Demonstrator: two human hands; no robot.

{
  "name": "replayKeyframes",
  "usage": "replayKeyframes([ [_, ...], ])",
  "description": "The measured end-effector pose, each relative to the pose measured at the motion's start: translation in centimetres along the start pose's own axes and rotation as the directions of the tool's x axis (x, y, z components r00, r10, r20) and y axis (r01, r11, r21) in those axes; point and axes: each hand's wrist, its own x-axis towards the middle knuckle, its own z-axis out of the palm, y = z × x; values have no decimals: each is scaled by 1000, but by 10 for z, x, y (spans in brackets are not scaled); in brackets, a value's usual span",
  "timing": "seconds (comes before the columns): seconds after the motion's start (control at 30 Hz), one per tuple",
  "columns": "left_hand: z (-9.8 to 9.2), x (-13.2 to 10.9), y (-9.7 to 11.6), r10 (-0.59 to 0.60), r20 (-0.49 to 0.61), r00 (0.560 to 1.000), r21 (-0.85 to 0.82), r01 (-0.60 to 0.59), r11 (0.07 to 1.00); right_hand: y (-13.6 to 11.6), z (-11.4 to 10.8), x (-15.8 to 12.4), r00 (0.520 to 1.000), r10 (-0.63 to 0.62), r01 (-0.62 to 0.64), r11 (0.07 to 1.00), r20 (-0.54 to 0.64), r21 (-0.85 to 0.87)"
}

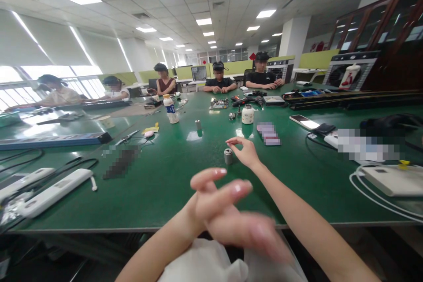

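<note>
A small grey metal cylinder (228, 156) stands upright on the green table (172, 185). My right hand (245, 152) is stretched out right beside it, fingers curled and apart, thumb side close to the cylinder and nothing gripped. I cannot tell whether it touches the cylinder. My left hand (224, 211) hovers near the table's front edge, close to the camera and blurred. Its fingers are extended and hold nothing. White cloth (205, 264) lies below it at my lap.
A second small cylinder (198, 124), a white jar (247, 114) and a white bottle (171, 110) stand farther back. A phone (304, 122) and a white box with cable (393, 179) lie on the right, white power strips (49, 191) on the left. Several people sit along the far side.
</note>
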Motion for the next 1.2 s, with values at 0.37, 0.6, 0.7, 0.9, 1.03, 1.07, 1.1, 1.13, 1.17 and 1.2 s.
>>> replayKeyframes([
  [0.37,109,14,-75,-453,72,889,-340,449,827,9,4,-4,997,-4,7,999,75,-40],
  [0.6,99,-8,-78,-331,348,877,-389,456,800,7,1,-3,999,10,-11,999,50,38],
  [0.7,95,-4,-80,-367,362,857,-389,496,776,7,1,-4,998,17,-20,999,57,40],
  [0.9,90,-2,-87,-417,410,811,-352,562,749,13,0,-2,985,54,-55,998,161,1],
  [1.03,90,-2,-86,-407,426,808,-356,563,746,20,2,1,967,198,-209,976,162,55],
  [1.07,90,-2,-85,-403,429,809,-351,560,751,22,3,1,949,256,-271,961,183,57],
  [1.1,90,-2,-85,-403,429,808,-343,558,755,24,4,0,926,307,-326,944,218,53],
  [1.13,91,-3,-86,-407,429,806,-335,561,757,27,5,-1,903,342,-366,929,260,49],
  [1.17,91,-3,-87,-414,430,802,-328,566,756,28,6,-2,884,357,-387,921,302,47],
  [1.2,92,-3,-87,-421,433,797,-323,573,753,30,7,-3,872,357,-394,918,335,48],
])
